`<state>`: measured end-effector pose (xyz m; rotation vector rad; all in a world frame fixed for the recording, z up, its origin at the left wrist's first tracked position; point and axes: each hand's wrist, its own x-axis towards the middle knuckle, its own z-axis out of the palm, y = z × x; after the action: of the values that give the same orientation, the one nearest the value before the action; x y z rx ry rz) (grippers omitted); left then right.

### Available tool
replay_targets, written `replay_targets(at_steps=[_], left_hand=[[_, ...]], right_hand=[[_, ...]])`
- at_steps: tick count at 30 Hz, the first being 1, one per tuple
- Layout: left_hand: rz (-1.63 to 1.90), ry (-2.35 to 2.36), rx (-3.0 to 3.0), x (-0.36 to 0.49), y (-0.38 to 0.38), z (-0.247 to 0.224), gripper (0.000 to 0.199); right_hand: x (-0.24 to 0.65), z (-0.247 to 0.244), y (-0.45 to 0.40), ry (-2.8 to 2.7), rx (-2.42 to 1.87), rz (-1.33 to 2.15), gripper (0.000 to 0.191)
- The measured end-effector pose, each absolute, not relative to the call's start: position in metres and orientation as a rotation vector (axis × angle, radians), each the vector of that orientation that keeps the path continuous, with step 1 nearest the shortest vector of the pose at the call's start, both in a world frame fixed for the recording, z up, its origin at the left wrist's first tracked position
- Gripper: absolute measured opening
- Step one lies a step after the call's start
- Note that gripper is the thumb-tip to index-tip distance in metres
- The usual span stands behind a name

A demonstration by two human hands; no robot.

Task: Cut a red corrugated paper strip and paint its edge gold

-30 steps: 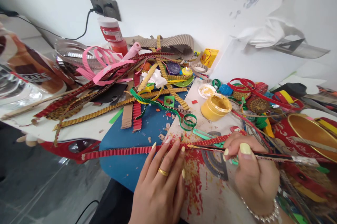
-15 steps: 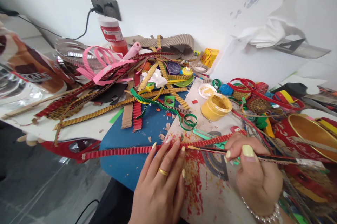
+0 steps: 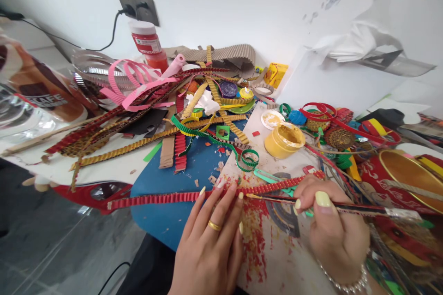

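A long red corrugated cardboard strip (image 3: 155, 200) lies across the blue and white work surface. My left hand (image 3: 211, 235) rests flat on its middle, fingers stretched out and fingertips pressing the strip. In a pinch grip, my right hand (image 3: 337, 230) holds a dark-handled paintbrush (image 3: 349, 207) nearly level. The brush tip, yellowish with paint, is at the strip's lower edge, just right of my left fingertips; whether it touches I cannot tell. Beyond the strip stands an open jar of yellow paint (image 3: 284, 141), its paint-smeared lid (image 3: 272, 120) lying behind it.
Yellow, green and red corrugated strips (image 3: 152, 143) lie jumbled at the back left, near a pink curled strip (image 3: 145, 94). A red tin (image 3: 384, 179) and coiled pieces crowd the right. Red paint jars (image 3: 147, 43) are stacked by the wall. Paper scraps and dried paint dot the surface.
The paintbrush and my right hand have shifted very slightly to the left. My left hand and the red strip stay where they were.
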<state>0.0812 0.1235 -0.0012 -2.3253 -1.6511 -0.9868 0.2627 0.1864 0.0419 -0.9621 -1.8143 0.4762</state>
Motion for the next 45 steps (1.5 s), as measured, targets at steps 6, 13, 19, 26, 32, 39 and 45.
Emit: replay_targets(at_steps=[6, 13, 19, 26, 32, 39, 45], left_hand=[[-0.999, -1.658, -2.323, 0.079, 0.122, -0.002, 0.034], [-0.921, -1.616, -2.348, 0.079, 0.122, -0.001, 0.038], [-0.941, -1.644, -2.356, 0.077, 0.120, -0.003, 0.037], [-0.896, -1.643, -2.383, 0.076, 0.119, -0.005, 0.040], [-0.891, -1.656, -2.364, 0.076, 0.120, -0.007, 0.041], [-0.897, -1.665, -2.364, 0.075, 0.116, -0.007, 0.041], [-0.791, -1.545, -2.337, 0.072, 0.119, -0.012, 0.048]], right_hand=[[0.263, 0.040, 0.187, -1.798, -0.961, 0.484, 0.027], [0.265, 0.040, 0.186, -1.806, -0.970, 0.496, 0.027], [0.265, 0.036, 0.186, -1.723, -0.952, 0.493, 0.027], [0.264, 0.039, 0.186, -1.810, -0.973, 0.466, 0.026], [0.264, 0.038, 0.187, -1.814, -0.992, 0.473, 0.025], [0.265, 0.039, 0.186, -1.790, -0.978, 0.489, 0.024], [0.256, 0.038, 0.189, -1.390, -0.883, 0.156, 0.019]])
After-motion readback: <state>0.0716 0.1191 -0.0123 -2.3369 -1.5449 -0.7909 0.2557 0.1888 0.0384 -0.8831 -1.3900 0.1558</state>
